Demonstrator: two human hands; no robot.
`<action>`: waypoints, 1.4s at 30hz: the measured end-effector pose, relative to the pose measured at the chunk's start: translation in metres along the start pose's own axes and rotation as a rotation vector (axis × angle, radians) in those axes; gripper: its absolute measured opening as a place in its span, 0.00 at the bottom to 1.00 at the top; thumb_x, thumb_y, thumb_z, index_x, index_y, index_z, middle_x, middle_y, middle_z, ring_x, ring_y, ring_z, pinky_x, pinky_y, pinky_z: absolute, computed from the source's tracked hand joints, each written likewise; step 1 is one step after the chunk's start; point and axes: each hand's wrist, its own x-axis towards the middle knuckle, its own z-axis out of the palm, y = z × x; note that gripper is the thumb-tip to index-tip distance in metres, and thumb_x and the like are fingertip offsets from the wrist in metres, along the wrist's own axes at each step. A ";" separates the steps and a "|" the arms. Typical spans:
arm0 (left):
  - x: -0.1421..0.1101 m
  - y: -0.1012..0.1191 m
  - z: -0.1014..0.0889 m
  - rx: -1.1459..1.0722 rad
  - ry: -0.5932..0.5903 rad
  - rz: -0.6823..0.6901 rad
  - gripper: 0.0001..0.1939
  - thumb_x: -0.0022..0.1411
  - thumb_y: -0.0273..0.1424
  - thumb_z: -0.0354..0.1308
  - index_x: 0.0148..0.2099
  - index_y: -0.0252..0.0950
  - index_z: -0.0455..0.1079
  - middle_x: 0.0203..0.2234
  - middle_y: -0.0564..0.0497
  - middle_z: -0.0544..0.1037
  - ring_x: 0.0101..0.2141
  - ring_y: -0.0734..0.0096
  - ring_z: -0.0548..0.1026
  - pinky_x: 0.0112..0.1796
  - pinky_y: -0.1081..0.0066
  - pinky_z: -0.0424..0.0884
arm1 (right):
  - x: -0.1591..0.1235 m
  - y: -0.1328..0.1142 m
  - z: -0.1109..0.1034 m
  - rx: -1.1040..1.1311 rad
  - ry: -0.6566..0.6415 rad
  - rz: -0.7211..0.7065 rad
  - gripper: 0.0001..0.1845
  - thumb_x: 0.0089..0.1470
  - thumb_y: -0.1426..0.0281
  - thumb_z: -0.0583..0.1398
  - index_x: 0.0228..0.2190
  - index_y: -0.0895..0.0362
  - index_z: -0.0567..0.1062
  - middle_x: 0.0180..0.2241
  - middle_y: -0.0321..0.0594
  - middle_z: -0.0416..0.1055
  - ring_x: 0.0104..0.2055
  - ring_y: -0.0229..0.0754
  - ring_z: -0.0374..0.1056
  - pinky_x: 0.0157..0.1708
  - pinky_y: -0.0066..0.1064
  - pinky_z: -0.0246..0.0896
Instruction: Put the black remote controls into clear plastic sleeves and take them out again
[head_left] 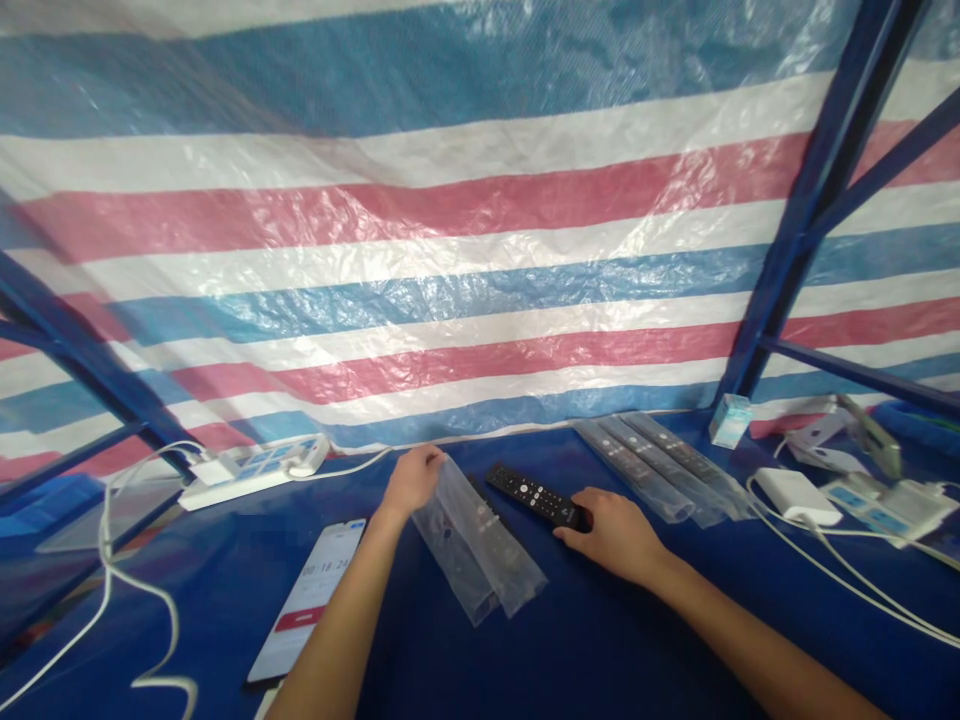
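Note:
My left hand [417,482] is closed, fingertips pinching the far end of a clear plastic bag [454,545] that lies on the blue table. Overlapping it on the right is another clear bag [504,550], with a dark remote control showing faintly through it. Whether the pinched bag has anything in it I cannot tell. My right hand [611,532] grips the near end of a bare black remote control [529,492], thumb on one side and fingers on the other. Its buttons face up, and its far end points left towards the bags.
Three bagged remote controls [649,465] lie side by side at the back right, near a small light-blue box [730,420]. A phone [309,600] showing a timer lies by my left forearm. Power strips [259,470], a white adapter [796,497] and cables occupy both sides. Striped sheeting [450,250] hangs behind.

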 end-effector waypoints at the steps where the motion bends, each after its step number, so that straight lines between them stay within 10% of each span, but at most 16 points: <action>1: 0.000 -0.002 0.005 0.019 0.013 -0.005 0.12 0.59 0.30 0.47 0.31 0.36 0.72 0.28 0.49 0.78 0.32 0.65 0.74 0.37 0.70 0.67 | 0.000 -0.002 0.001 0.000 -0.001 -0.001 0.14 0.49 0.57 0.61 0.28 0.55 0.75 0.30 0.39 0.74 0.30 0.40 0.69 0.28 0.29 0.52; 13: -0.019 -0.004 0.017 0.279 0.159 0.026 0.18 0.65 0.26 0.42 0.43 0.34 0.74 0.42 0.43 0.77 0.45 0.59 0.72 0.47 0.65 0.67 | -0.002 -0.015 0.010 -0.001 0.034 -0.108 0.19 0.55 0.52 0.56 0.32 0.54 0.75 0.35 0.40 0.74 0.34 0.41 0.71 0.30 0.28 0.57; 18: -0.022 -0.001 0.016 0.324 0.237 0.016 0.17 0.65 0.30 0.44 0.46 0.34 0.73 0.43 0.43 0.76 0.46 0.57 0.71 0.47 0.63 0.68 | 0.005 0.024 -0.020 -0.298 0.289 0.207 0.17 0.58 0.58 0.55 0.39 0.57 0.74 0.41 0.50 0.73 0.39 0.49 0.72 0.33 0.33 0.62; 30: -0.025 0.017 0.012 0.285 0.255 0.096 0.15 0.65 0.30 0.44 0.42 0.35 0.73 0.41 0.45 0.77 0.45 0.59 0.71 0.49 0.65 0.66 | 0.020 0.051 -0.029 -0.203 0.134 0.439 0.18 0.51 0.55 0.59 0.34 0.57 0.75 0.35 0.49 0.76 0.38 0.51 0.73 0.32 0.35 0.63; 42: -0.010 0.073 0.038 0.180 -0.025 0.227 0.13 0.65 0.30 0.48 0.46 0.36 0.73 0.45 0.46 0.76 0.49 0.63 0.70 0.52 0.68 0.64 | 0.012 0.033 -0.009 0.028 0.083 0.174 0.16 0.43 0.60 0.66 0.30 0.56 0.72 0.33 0.40 0.73 0.33 0.42 0.69 0.31 0.30 0.57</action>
